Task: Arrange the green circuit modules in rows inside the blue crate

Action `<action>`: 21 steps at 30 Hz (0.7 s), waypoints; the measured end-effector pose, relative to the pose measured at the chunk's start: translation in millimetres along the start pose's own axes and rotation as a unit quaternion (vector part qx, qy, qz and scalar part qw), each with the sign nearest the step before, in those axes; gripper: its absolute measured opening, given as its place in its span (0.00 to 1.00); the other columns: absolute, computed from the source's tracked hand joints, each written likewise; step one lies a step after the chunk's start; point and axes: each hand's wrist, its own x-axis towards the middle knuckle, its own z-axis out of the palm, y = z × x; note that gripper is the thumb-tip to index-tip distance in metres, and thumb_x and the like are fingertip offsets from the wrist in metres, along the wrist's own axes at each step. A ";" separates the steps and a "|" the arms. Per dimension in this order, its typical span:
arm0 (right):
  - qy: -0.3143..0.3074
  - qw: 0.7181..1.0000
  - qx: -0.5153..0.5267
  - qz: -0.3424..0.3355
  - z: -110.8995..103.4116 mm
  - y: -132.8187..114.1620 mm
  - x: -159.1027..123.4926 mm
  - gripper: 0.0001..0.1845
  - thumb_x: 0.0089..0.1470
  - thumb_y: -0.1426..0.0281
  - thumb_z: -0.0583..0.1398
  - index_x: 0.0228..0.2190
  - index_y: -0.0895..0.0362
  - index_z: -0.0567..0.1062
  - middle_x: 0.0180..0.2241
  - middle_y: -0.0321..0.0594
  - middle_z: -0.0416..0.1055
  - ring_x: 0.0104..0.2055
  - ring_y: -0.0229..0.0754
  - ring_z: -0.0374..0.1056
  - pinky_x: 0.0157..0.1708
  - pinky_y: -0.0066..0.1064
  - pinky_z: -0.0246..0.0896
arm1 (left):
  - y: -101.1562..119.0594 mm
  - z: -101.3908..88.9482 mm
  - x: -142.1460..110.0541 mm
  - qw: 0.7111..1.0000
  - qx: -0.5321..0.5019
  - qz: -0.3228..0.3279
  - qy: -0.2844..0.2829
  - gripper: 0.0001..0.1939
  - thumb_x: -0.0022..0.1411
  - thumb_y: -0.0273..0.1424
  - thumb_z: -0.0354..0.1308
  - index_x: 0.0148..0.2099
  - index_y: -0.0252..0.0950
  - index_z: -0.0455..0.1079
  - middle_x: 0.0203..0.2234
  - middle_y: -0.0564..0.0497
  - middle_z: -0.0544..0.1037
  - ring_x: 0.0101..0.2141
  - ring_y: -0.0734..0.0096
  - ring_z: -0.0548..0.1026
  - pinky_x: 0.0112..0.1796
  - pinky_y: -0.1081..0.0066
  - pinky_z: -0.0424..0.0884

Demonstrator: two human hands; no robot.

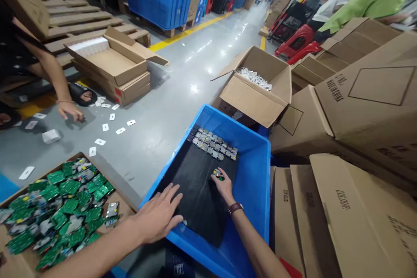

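Note:
My right hand (224,186) reaches into a blue plastic bin (252,139), its fingers pinching a small circuit board (217,174) just above or on a black sheet (192,186); I cannot tell whether they touch. Rows of similar silvery boards (213,143) lie side by side at the sheet's far end. With fingers spread, my left hand (163,213) is over the bin's near left edge and holds nothing. To its left, a shallow cardboard box (125,202) contains a heap of green circuit boards (70,186), some with silvery parts and yellow spots.
White flat pieces (112,117) are scattered on the floor near another person's hand (70,110). An open carton (254,104) of white items stands beyond the bin. Large cartons (358,95) crowd the right side. Flat boxes (114,69) and wooden pallets (78,21) lie at left.

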 end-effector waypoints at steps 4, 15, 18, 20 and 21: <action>0.074 0.980 -0.173 -0.070 -17.8 29.8 35.5 0.40 0.34 0.60 0.71 0.50 0.65 0.76 0.52 0.57 0.74 0.56 0.59 0.69 0.55 0.45 0.65 | 3.6 -12.2 6.1 0.995 -0.008 -0.043 -0.091 0.28 0.70 0.41 0.50 0.67 0.34 0.64 0.67 0.37 0.62 0.66 0.44 0.61 0.60 0.47 0.67; -0.032 0.956 -0.291 -0.028 -55.9 -0.7 108.5 0.20 0.45 0.61 0.70 0.37 0.61 0.82 0.28 0.44 0.79 0.33 0.45 0.76 0.32 0.29 0.66 | 13.4 -17.4 3.9 0.994 -0.035 -0.067 -0.080 0.26 0.69 0.38 0.49 0.65 0.35 0.66 0.63 0.38 0.69 0.61 0.45 0.70 0.57 0.47 0.70; -0.022 0.950 -0.312 -0.025 -60.8 -4.7 123.7 0.16 0.49 0.58 0.67 0.30 0.60 0.82 0.25 0.44 0.78 0.34 0.47 0.76 0.31 0.29 0.66 | 12.6 -17.7 3.4 0.994 -0.041 -0.063 -0.075 0.26 0.69 0.38 0.49 0.65 0.35 0.66 0.62 0.38 0.70 0.60 0.45 0.71 0.55 0.48 0.72; -0.012 0.948 -0.317 -0.025 -59.9 -2.4 129.9 0.15 0.49 0.60 0.66 0.30 0.60 0.83 0.27 0.45 0.79 0.36 0.49 0.76 0.33 0.30 0.67 | 12.8 -18.4 3.2 0.994 -0.041 -0.063 -0.075 0.26 0.69 0.38 0.48 0.65 0.34 0.66 0.62 0.38 0.70 0.59 0.45 0.71 0.55 0.49 0.72; -0.006 0.948 -0.318 -0.027 -58.5 0.0 131.5 0.15 0.49 0.61 0.66 0.33 0.61 0.83 0.30 0.46 0.80 0.38 0.49 0.76 0.34 0.30 0.67 | 13.1 -18.7 3.1 0.994 -0.041 -0.063 -0.076 0.26 0.70 0.38 0.48 0.65 0.34 0.66 0.62 0.38 0.70 0.59 0.46 0.72 0.55 0.49 0.72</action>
